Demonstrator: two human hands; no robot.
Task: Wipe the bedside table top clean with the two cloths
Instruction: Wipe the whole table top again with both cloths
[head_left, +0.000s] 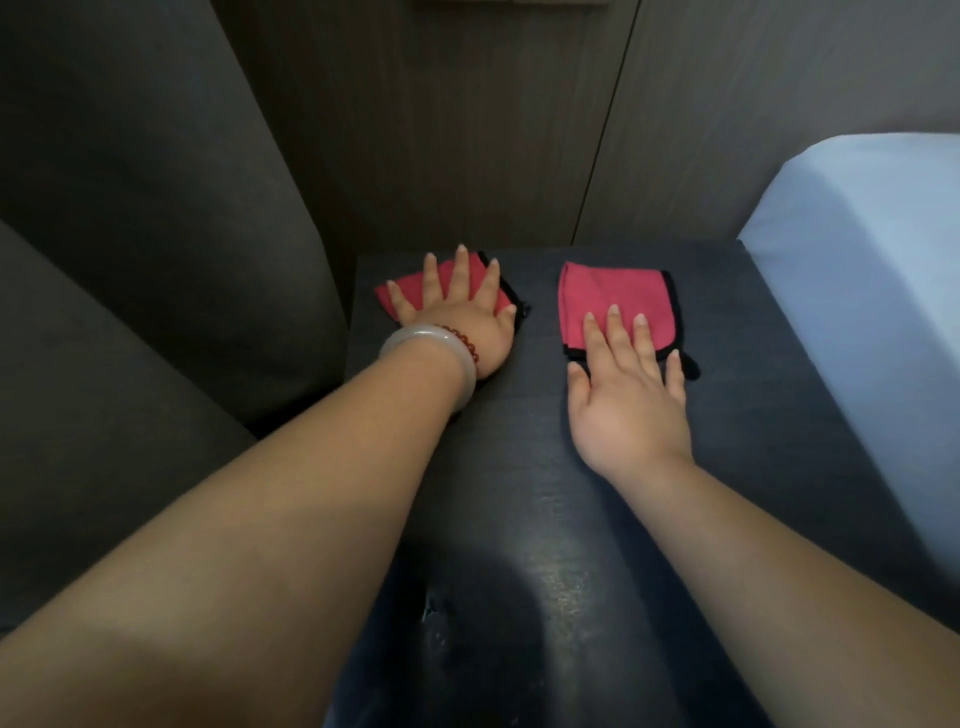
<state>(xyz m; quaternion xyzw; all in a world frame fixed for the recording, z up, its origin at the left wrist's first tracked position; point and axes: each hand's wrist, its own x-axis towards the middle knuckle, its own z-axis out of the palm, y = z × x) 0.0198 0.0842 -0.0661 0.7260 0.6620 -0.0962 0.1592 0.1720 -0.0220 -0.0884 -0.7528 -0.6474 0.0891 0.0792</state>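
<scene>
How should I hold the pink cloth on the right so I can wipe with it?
Don't pinch it. The right cloth lies flat and folded on the dark table top, so come from above and press your open right hand on its middle. Now only the fingertips reach its near edge; slide forward so your palm covers more, like the left hand does on the left cloth.

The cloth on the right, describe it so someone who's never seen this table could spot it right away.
Start at the dark bedside table beside the white bed. Two pink, black-edged cloths lie near its far edge. The right cloth is nearer the bed, mostly uncovered, with only the right hand fingertips on it; the left cloth is largely hidden under the left hand.
</scene>
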